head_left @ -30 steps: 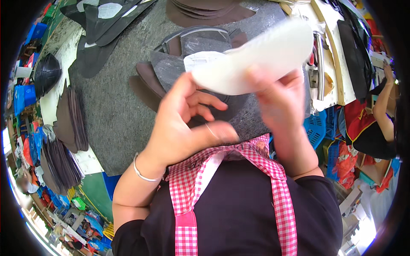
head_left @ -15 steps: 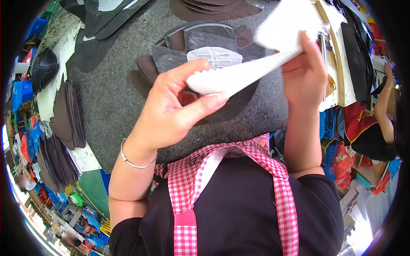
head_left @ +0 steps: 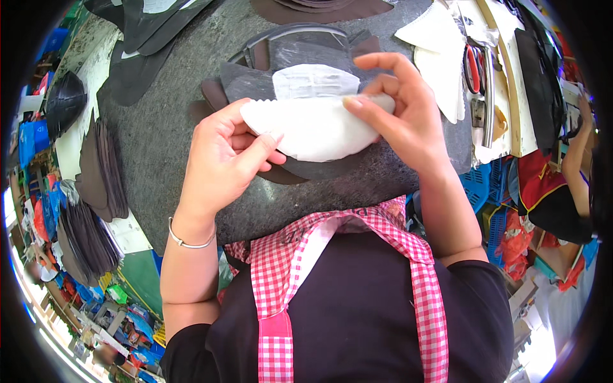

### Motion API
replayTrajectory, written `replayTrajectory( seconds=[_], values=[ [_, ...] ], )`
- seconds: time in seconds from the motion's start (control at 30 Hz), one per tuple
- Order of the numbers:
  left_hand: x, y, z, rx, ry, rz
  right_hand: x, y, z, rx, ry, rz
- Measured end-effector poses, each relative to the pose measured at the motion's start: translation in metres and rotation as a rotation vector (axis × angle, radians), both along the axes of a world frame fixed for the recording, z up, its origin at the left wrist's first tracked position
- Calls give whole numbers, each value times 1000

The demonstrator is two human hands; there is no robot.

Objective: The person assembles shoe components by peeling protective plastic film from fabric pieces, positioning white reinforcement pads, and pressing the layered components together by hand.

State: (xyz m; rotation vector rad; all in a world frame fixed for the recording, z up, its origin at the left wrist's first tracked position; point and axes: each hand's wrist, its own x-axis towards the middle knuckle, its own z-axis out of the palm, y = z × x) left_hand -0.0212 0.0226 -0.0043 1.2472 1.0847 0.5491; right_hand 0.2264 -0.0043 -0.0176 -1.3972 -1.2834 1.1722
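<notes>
Between my hands is a white half-moon piece [head_left: 313, 131] with a notched upper edge, its broad face toward me. My left hand [head_left: 223, 150] pinches its left end, thumb in front and fingers behind. At its right end my right hand [head_left: 405, 115] grips with the thumb and curled fingers, while the index finger is raised. Just beyond it, partly covered, dark shoe-upper-like pieces [head_left: 310, 54] lie layered on a dark grey worktop [head_left: 166, 134]. A pale patch [head_left: 316, 80] is on top of them.
More white pieces [head_left: 440, 67] lie at the right, beside red-handled scissors [head_left: 472, 67] and a metal rod [head_left: 488, 99]. Brown cut pieces [head_left: 319, 7] are stacked at the far edge. Dark pieces [head_left: 143, 64] lie at the left, with further stacks [head_left: 83, 230] along that side.
My right hand has come left from the white pieces on the right, which now lie on the worktop. The half-moon piece has moved slightly nearer and turned from edge-on to broad side.
</notes>
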Motion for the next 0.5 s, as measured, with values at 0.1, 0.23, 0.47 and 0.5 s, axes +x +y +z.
replayTrajectory(
  seconds=[0.1,0.23,0.47,0.5],
  values=[
    [-8,1,5,-89,-30,38,-5,15,6,45,-102,17],
    [-12,-6,13,-29,-11,49,1,14,21,26,-164,183],
    [-9,-7,-4,41,161,3,3,20,13,103,-415,274],
    [-8,-7,-3,41,161,1,3,21,12,100,-445,266]
  ],
)
